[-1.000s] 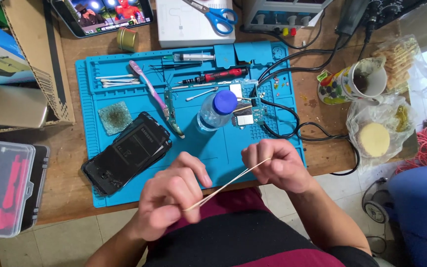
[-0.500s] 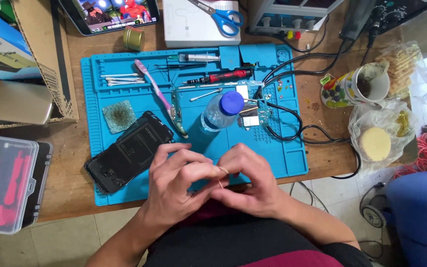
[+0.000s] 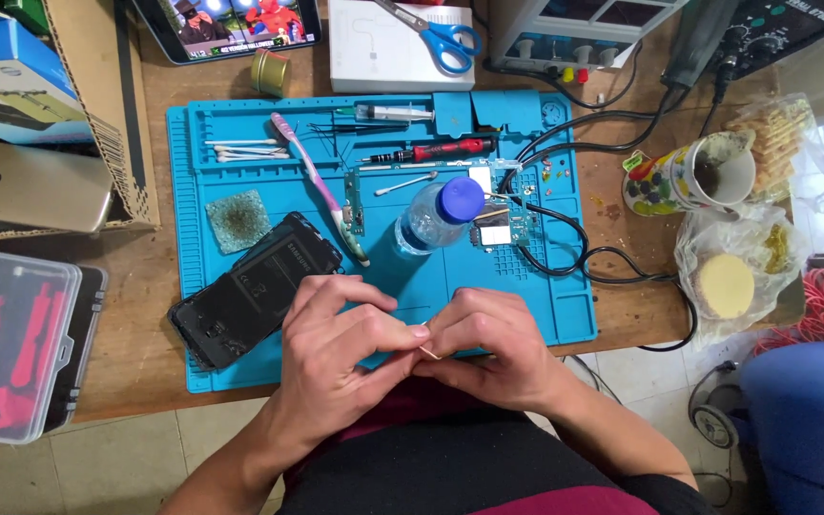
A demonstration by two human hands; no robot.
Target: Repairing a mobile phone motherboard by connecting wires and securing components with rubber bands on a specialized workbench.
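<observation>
Thin stick pinched between both hands' fingers over blue mat.

We see our left hand and right hand bare, with no gloves, rings, watch or bracelet on them. Our forearms are bare as well, uncovered all the way down to the lower edge of the view, so no sleeve shows on either side. The fingernails we can make out are short and unpainted. Below the hands, our lap is covered by dark, nearly black cloth, and a band of deep red or maroon fabric shows just under the wrists and again at the bottom edge.
</observation>
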